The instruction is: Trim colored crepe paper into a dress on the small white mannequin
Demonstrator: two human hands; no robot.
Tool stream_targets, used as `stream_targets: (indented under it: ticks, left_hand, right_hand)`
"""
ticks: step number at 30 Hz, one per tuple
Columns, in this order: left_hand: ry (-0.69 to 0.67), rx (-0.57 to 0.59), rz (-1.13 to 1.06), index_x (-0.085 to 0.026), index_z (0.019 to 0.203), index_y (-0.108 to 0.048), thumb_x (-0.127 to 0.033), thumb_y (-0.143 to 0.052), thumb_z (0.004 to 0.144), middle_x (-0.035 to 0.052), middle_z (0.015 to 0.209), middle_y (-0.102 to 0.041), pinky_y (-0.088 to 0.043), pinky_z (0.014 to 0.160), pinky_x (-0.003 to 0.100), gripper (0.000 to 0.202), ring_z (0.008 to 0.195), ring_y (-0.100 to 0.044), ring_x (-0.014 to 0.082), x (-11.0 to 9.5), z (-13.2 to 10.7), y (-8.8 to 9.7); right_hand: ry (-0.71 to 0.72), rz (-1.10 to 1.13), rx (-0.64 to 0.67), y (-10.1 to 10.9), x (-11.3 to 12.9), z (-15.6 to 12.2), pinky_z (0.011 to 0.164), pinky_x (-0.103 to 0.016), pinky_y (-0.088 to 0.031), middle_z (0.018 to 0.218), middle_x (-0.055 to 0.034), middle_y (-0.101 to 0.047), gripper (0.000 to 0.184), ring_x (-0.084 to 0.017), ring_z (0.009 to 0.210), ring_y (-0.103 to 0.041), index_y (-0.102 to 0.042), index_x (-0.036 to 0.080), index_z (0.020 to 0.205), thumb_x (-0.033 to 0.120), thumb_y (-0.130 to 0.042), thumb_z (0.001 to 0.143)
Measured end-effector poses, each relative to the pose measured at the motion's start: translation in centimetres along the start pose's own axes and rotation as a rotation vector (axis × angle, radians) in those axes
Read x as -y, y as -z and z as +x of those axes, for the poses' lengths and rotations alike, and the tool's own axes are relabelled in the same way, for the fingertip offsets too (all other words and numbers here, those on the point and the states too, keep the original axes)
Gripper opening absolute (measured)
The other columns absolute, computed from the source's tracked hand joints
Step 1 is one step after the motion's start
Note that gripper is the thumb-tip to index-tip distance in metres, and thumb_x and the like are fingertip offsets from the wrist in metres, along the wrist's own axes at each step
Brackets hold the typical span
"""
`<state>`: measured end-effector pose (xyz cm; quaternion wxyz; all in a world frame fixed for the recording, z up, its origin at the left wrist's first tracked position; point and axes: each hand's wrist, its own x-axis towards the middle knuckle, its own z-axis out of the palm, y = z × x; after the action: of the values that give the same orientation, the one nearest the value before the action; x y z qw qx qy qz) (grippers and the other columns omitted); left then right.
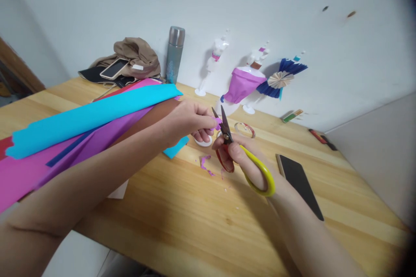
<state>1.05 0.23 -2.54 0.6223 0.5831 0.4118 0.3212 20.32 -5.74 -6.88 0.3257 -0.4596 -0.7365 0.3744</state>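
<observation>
Between the thumb and fingers of my left hand is a small piece of purple paper. My right hand grips scissors with one yellow and one red handle loop. The dark blades stand apart, their tips pointing away from me, right beside the purple piece. Below the hands, purple paper scraps lie on the wooden table. A white round base shows partly behind my left fingers. A little blue paper lies under my left wrist.
Long coloured paper sheets cover the table's left. Along the wall stand a thermos, a slim white figure, a purple-dressed figure and one with blue pleated paper. A roll of tape and a dark tablet-like slab lie right.
</observation>
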Motion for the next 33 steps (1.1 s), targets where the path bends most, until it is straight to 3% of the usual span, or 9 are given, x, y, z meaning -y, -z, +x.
stream_targets:
  ticks: [10,21,29,33]
  left_hand:
    - [0.004,-0.013,0.020,-0.013,0.059,-0.063,0.001,-0.067,0.092,-0.0025,0.050,-0.062,-0.053,0.051,0.017,0.035,0.047,-0.065,0.0093,0.0,-0.2,-0.1]
    - [0.005,-0.012,0.050,-0.012,0.060,-0.063,-0.001,-0.067,0.090,0.0008,0.053,-0.064,-0.058,0.058,0.022,0.032,0.053,-0.069,0.0126,0.3,0.3,0.0]
    - [-0.035,0.085,0.035,-0.013,0.062,-0.066,-0.005,-0.070,0.089,0.0010,0.056,-0.068,-0.059,0.057,0.021,0.028,0.051,-0.067,0.0110,1.2,0.7,0.8]
    - [-0.026,0.172,0.076,-0.013,0.060,-0.067,-0.006,-0.071,0.089,0.0011,0.055,-0.069,-0.054,0.052,0.017,0.030,0.047,-0.063,0.0083,1.2,0.7,0.8]
  right_hand:
    - [-0.023,0.029,-0.015,-0.2,0.0,0.2,0.054,-0.034,-0.036,0.055,0.0041,-0.045,0.069,-0.016,0.051,-0.042,-0.054,0.026,0.074,0.091,-0.045,0.094]
    - [-0.035,0.088,-0.015,-0.2,-0.4,0.1,0.046,-0.031,-0.032,0.051,0.0047,-0.043,0.066,-0.014,0.045,-0.040,-0.058,0.024,0.074,0.086,-0.050,0.095]
    - [-0.067,0.161,-0.057,-0.4,-1.0,-0.1,0.040,-0.027,-0.030,0.045,0.0070,-0.045,0.068,-0.012,0.036,-0.038,-0.064,0.023,0.079,0.088,-0.054,0.092]
    - [-0.063,0.177,-0.139,-0.1,-0.2,0.2,0.042,-0.027,-0.038,0.048,0.0063,-0.050,0.050,-0.013,0.041,-0.045,-0.065,0.022,0.085,0.072,-0.068,0.091]
